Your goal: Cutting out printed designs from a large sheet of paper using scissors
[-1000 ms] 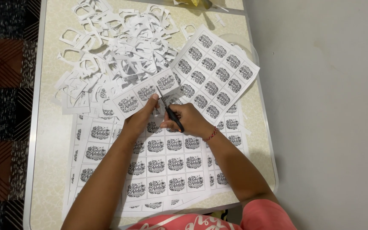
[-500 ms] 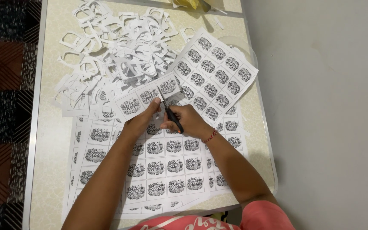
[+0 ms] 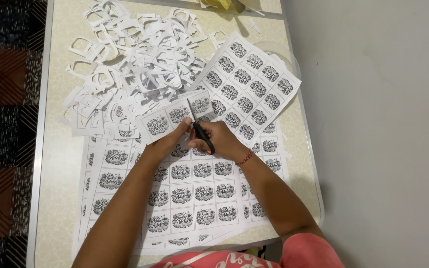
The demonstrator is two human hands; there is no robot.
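While the left hand pinches the white printed label strip steady, the right hand grips black-handled scissors cutting it.

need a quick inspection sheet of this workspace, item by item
surface: beige table with a metal rim, mostly covered in paper
job's things: scissors with blades on a short label strip; printed label sheets lie flat under the arms, one more sheet lies angled at upper right
clutter: heap of white paper offcuts at the far side; a yellow thing at the top edge, cut off
grippers: left hand pinches the strip; right hand works the scissors
cables: nothing seen
surroundings: grey floor on the right, dark patterned rug on the left
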